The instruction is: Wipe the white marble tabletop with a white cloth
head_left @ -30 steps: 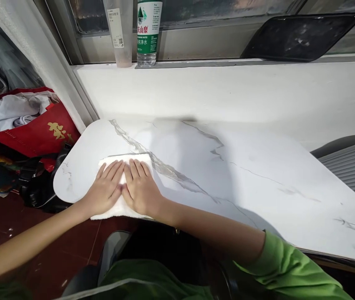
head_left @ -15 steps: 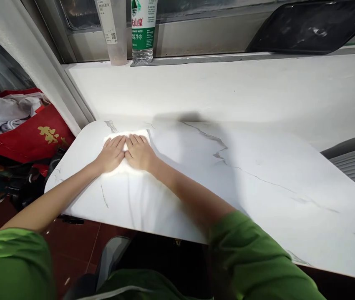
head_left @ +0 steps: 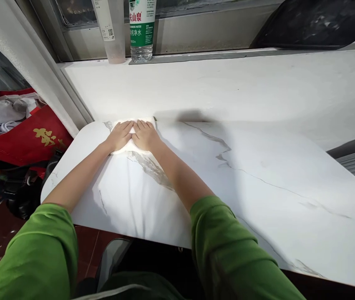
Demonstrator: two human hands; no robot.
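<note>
A folded white cloth lies at the far left corner of the white marble table, against the wall. My left hand and my right hand lie side by side on top of the cloth, palms down, fingers stretched flat and pointing away from me. Both hands cover most of the cloth, and only its edges show. Both arms are stretched far forward, in green sleeves.
A water bottle and a clear tall cup stand on the window sill behind the table. A dark tray leans at the back right. A red bag with clothes sits left on the floor.
Both hands have pushed the cloth away from me, from the table's near edge to its far edge by the wall. A dark veined strip of marble shows where the cloth passed.
</note>
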